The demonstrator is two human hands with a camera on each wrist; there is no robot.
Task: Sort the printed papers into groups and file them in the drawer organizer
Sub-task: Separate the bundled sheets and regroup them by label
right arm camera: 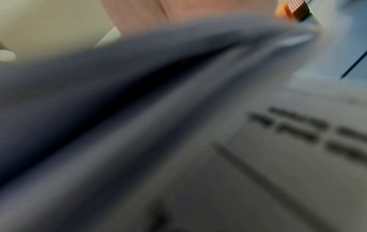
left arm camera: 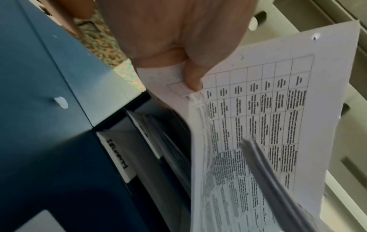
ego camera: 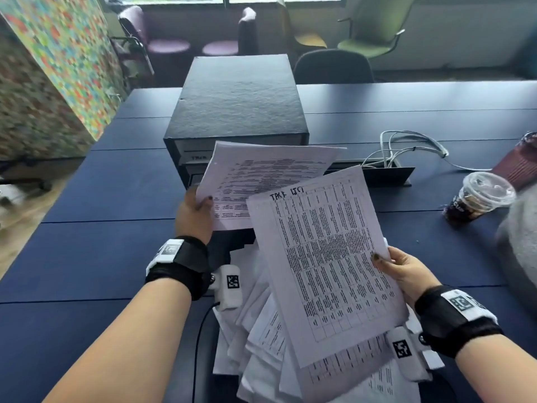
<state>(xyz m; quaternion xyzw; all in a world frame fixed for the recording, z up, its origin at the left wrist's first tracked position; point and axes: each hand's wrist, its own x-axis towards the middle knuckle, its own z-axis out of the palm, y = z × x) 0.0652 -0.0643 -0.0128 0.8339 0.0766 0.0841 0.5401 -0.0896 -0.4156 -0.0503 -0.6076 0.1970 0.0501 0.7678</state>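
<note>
A loose paper pile (ego camera: 261,344) lies nearest on the blue surface (ego camera: 87,257). A table sheet (ego camera: 325,257) is pinched by the right hand (ego camera: 404,269); a text sheet (ego camera: 261,175) is gripped by the left hand (ego camera: 193,213) at the drawer organizer (ego camera: 235,106). Sorting appears under way; next, a matching labelled drawer must be chosen.

Drawer organizer (ego camera: 236,103) mid-table (ego camera: 87,242); loose papers (ego camera: 261,344) before it (near edge); cup (ego camera: 479,199), cables (ego camera: 412,146) right.
</note>
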